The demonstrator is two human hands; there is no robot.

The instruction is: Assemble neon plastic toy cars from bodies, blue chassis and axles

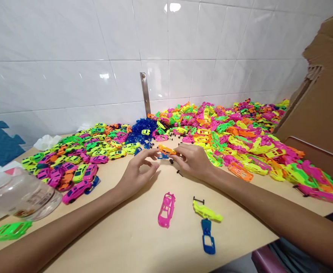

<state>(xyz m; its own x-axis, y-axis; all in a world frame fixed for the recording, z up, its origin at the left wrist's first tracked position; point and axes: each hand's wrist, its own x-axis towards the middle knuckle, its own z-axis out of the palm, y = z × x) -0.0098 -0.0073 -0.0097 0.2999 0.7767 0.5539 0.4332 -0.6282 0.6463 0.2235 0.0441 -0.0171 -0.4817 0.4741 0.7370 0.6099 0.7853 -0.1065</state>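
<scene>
Orange car (166,149): up between your two hands, above the tabletop (132,235), near its middle; long axis runs crosswise, from left hand (140,170) to right hand (194,161), right end slightly lower in view; a blue insert (163,156) shows just beneath the body, its seating too small to judge. Nearer hand: your right; its thumb and fingers are closed on the car's right end. Your left hand lies at the opposite end, palm inward, thumb apart from forefinger; the forefinger tip is right by the car's left end, contact cannot be told. The hands are apart, the car bridging the gap; a black wheel (171,161) sits below the car, beside your right thumb.

Outward: a small axle (179,173) near the right hand; nearer you, a pink shell (166,209); to its right, a yellow shell (207,211) with a blue frame (208,237) at its near side. Beyond the hands, a blue heap (140,129); cars (98,159) massed to the left, loose shells (240,172) to the right.
</scene>
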